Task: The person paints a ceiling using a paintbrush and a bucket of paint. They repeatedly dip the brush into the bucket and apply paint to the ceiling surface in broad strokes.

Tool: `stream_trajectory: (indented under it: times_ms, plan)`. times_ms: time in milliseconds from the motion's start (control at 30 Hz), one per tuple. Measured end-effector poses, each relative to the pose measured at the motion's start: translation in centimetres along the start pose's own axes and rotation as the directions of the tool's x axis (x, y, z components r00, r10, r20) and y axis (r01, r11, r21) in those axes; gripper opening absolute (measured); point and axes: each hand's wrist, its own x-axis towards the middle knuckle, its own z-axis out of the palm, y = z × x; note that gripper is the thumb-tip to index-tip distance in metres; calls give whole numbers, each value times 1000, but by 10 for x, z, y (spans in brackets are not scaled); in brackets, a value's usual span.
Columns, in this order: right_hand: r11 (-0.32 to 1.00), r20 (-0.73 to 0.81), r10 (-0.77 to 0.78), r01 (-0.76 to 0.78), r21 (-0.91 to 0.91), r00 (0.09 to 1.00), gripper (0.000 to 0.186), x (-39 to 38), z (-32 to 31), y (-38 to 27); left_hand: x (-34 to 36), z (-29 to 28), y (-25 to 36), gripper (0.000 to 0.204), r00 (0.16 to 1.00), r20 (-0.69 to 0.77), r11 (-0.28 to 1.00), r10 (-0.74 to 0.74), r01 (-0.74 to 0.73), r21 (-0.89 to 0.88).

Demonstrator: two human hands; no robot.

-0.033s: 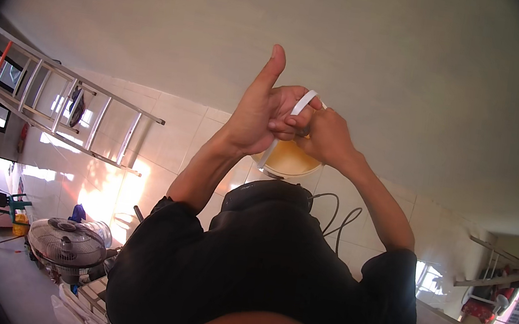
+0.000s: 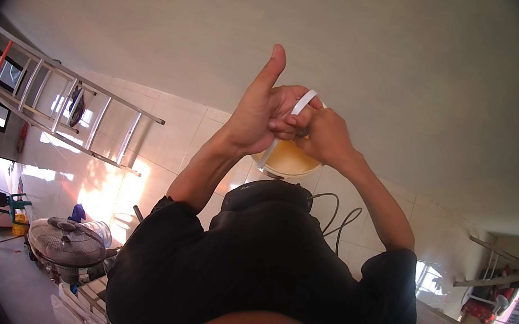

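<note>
My left hand is raised palm toward me, its thumb sticking up and the other fingers curled round a narrow white strip. The strip bends over those fingers, and a pale length of what may be the same strip hangs below them. My right hand is closed against the left fingertips, pinching at the strip; its exact grip is partly hidden. Behind and below both hands is a round bucket with a yellowish inside, partly covered by them.
A plain grey wall meets pale floor tiles. An aluminium ladder lies leftward, near a standing fan and green chair. A dark cable loops beside my body; another ladder is at far right.
</note>
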Motion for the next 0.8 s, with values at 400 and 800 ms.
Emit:
stream_trajectory:
  times_ms: [400,800]
  plan:
    - [986,-352,-166,151,-70,921,18,-22,-36,4,1,-1,-6,105,999,-40,1000,7,-8,-15]
    - [940,-562,-342,261,-221,753,27,-40,-44,-6,-2,-1,-2,102,996,-80,999,38,-36,34]
